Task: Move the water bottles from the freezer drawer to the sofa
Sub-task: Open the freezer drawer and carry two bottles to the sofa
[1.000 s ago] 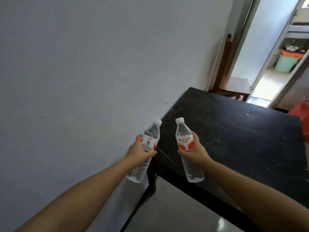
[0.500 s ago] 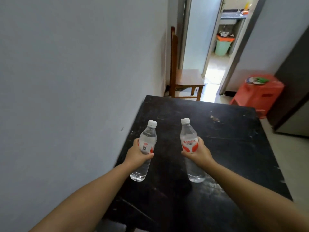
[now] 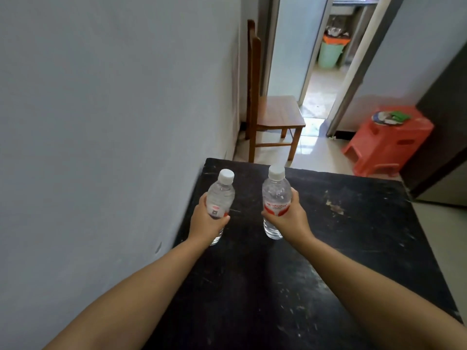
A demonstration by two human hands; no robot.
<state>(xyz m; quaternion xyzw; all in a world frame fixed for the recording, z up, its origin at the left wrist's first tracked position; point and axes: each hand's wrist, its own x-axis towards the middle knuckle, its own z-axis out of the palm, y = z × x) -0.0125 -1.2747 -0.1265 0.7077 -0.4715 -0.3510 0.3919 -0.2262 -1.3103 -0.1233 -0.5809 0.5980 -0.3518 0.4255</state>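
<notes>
i judge this the carry step: both bottles are out of the freezer and the sofa isn't in view, so next i must walk on and find it. my left hand (image 3: pixel 206 222) is wrapped around the left water bottle (image 3: pixel 220 195), upright beside the grey wall (image 3: pixel 113 122). my right hand (image 3: pixel 286 215) clasps the right water bottle (image 3: pixel 276 195), upright above the black table (image 3: pixel 353 248).

**The room ahead of me**

A pale grey wall (image 3: pixel 113 122) runs along my left. Below me is a scuffed black table (image 3: pixel 328 248). Beyond it a wooden chair (image 3: pixel 275 114) stands against the wall, a red plastic stool (image 3: pixel 389 140) to its right. Daylight spills through the doorway (image 3: pixel 326 79) onto glossy floor tiles.
</notes>
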